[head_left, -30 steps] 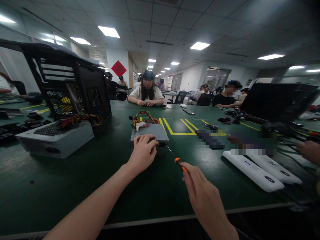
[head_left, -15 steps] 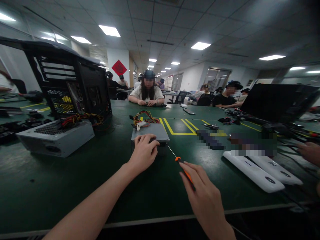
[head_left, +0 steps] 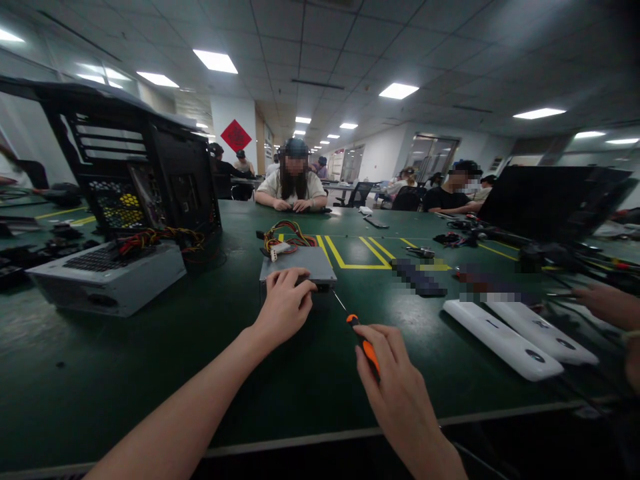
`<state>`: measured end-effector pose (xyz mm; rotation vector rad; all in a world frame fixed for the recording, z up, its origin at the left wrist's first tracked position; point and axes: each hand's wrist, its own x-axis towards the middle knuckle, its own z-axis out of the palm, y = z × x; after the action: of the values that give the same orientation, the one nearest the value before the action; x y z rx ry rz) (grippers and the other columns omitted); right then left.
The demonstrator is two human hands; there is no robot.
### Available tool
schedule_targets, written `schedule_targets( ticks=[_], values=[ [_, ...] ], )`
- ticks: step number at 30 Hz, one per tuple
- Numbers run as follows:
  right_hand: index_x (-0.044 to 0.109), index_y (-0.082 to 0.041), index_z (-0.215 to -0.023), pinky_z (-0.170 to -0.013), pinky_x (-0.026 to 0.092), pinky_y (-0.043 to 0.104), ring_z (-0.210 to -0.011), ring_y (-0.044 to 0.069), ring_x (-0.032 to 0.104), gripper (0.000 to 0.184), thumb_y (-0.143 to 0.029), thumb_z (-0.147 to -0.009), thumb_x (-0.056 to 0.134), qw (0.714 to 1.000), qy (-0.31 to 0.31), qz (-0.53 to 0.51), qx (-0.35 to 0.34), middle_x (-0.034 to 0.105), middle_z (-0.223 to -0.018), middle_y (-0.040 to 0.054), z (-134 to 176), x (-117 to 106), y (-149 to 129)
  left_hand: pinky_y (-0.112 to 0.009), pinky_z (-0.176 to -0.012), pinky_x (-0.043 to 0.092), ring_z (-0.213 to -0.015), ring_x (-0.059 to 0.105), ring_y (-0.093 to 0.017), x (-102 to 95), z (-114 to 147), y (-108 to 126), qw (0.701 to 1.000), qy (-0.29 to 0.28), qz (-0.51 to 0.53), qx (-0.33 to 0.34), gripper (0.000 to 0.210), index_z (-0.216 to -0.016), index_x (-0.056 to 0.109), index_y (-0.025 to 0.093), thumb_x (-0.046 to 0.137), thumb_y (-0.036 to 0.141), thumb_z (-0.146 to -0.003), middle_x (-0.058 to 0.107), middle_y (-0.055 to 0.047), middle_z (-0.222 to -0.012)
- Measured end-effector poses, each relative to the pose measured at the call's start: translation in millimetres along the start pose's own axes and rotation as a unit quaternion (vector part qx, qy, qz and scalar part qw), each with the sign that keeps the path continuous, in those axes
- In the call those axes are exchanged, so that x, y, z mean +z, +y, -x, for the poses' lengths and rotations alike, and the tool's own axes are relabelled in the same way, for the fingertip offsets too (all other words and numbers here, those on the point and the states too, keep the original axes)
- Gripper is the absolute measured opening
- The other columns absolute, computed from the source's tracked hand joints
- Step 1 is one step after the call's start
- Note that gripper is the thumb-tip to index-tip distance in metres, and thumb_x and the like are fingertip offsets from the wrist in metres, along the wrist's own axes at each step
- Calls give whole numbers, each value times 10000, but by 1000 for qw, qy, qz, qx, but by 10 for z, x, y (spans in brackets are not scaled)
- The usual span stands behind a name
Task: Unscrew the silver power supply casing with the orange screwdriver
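A grey computer power supply lies on the green table in front of me, its bundle of coloured wires and white plug at the far side. My left hand is closed over its near edge, fingers bent on the top and front. In my right hand is a screwdriver with an orange and black handle, gripped between thumb and fingers. Its thin shaft points up and left to the near right corner of the power supply. Whether the tip sits in a screw I cannot tell.
Left of me stand an open black computer case and a second power supply. Two white devices lie on the right, near another person's hand. A monitor stands behind them. Someone sits across the table.
The screwdriver handle has turned a little in my right hand, showing more orange. My left hand stays on the power supply. The other person's hand at the right has come further into view.
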<state>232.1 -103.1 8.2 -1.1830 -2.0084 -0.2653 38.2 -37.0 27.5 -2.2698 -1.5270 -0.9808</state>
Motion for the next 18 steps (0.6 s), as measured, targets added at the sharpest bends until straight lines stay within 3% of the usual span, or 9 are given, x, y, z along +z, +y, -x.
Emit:
schedule_targets(
  ticks=[6, 10, 14, 18],
  values=[
    [521, -155, -1006, -529, 519, 258, -667, 166, 651, 289, -291, -922, 279, 999, 9, 34, 20, 649, -851, 78, -35, -9, 120, -445, -895, 285, -1054, 437, -237, -18, 10, 18, 1000, -7, -5, 7, 245, -930, 625, 246, 452, 158, -781, 494, -64, -1144],
    [516, -167, -956, -497, 511, 243, -680, 162, 641, 265, -355, -902, 338, 999, 4, 24, 28, 605, -879, 82, -25, 39, 115, -471, -905, 273, -1113, 391, -261, -13, 22, 29, 999, -20, -13, 22, 296, -1008, 621, 277, 443, 170, -796, 457, -71, -1197],
    [514, -136, -995, -492, 507, 235, -682, 154, 625, 275, -303, -903, 316, 1000, 6, 26, 17, 544, -921, 112, -2, 73, 64, -486, -913, 266, -1130, 370, -271, -11, 30, 32, 999, -26, -10, 26, 317, -1032, 620, 293, 455, 171, -791, 437, -71, -1225],
    [520, -138, -1013, -515, 508, 244, -646, 153, 624, 282, -272, -915, 292, 999, -8, 35, 16, 579, -820, 80, -13, 51, 96, -486, -917, 266, -1152, 353, -275, -20, 32, 30, 999, -33, -24, 35, 318, -1044, 617, 295, 454, 181, -795, 424, -72, -1243]
  ],
)
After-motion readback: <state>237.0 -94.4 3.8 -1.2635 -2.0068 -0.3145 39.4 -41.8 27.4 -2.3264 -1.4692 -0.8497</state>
